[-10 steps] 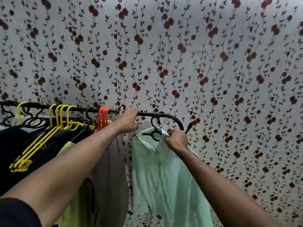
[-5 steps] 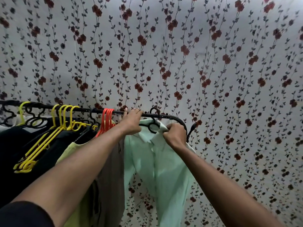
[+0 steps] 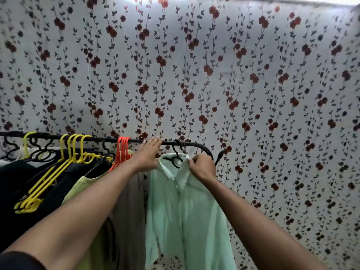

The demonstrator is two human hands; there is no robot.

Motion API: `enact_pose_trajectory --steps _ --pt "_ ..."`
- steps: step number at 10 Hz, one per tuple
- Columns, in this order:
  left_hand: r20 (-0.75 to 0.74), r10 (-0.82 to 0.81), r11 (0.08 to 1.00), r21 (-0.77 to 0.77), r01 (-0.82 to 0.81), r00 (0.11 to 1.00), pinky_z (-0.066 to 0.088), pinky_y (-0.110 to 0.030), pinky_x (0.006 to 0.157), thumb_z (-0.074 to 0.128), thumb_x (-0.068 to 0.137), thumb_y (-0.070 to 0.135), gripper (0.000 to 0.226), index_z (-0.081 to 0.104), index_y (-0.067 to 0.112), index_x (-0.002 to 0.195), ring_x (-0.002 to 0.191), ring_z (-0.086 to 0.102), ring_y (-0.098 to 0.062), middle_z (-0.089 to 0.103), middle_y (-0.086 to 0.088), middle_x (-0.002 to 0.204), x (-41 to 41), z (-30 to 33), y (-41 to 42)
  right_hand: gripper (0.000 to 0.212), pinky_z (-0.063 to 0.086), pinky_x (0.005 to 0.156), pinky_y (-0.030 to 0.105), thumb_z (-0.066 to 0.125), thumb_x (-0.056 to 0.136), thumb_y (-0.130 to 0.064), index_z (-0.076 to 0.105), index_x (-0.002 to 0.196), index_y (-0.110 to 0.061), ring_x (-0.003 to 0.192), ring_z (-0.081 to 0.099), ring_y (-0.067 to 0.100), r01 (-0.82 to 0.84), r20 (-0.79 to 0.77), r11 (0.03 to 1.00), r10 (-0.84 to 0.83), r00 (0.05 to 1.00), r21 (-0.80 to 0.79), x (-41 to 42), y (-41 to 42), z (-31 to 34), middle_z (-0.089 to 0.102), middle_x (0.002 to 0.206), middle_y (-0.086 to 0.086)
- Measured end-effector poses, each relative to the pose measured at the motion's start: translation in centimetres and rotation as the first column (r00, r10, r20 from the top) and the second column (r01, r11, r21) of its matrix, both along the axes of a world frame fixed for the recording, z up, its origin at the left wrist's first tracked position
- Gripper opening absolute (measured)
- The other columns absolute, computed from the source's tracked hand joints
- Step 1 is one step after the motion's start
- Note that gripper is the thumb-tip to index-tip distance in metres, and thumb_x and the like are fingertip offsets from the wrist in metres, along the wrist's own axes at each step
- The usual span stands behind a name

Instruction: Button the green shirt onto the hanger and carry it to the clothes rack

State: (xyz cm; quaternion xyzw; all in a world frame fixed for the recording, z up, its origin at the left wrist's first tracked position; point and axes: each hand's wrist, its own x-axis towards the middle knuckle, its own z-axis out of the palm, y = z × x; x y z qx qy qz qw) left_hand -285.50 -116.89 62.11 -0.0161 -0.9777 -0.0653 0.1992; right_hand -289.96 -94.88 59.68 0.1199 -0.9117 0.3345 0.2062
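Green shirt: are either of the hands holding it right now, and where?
The right hand grips the green shirt at its collar, beside the black hanger. The left hand rests on the rack rail.

Two bare forearms reach toward the clothes rack (image 3: 97,138); the left arm wears a dark short sleeve (image 3: 17,262), and neither the left hand (image 3: 149,155) nor the right hand (image 3: 202,166) wears rings.

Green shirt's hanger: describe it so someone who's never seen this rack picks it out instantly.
Find the black clothes rack rail running across the flowered wall, and follow it to its right end, just before it bends down. The black hanger hooked there carries the pale green shirt, between the left hand and the right hand. The yellow hangers and orange hangers all sit further left.
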Motion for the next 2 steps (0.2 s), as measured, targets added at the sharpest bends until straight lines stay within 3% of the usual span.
enact_pose_trajectory --steps 1,2 --pt "-0.009 -0.042 0.999 0.005 0.042 0.999 0.013 -0.041 0.128 0.063 0.092 0.012 0.088 0.012 0.02 0.163 0.157 0.016 -0.018 0.011 0.0 0.171 3.0 -0.6 0.7 0.037 0.046 0.058 0.023 0.06 0.098 -0.046 0.074 0.082 -0.015 0.063 0.06 0.013 -0.01 -0.054 1.0 0.009 0.999 -0.016 0.2 1.0 0.3 0.068 0.071 -0.003" --pt "-0.04 -0.061 0.998 0.017 0.062 0.997 0.039 -0.035 0.118 0.062 0.092 0.015 0.084 0.018 0.019 0.163 0.132 0.05 -0.017 0.026 -0.002 0.167 5.9 -0.5 1.9 0.039 0.057 0.065 0.032 0.06 0.098 -0.044 0.074 0.079 -0.012 0.061 0.064 0.019 -0.065 -0.095 0.997 0.061 0.994 -0.045 0.3 2.2 0.9 0.07 0.067 0.0"
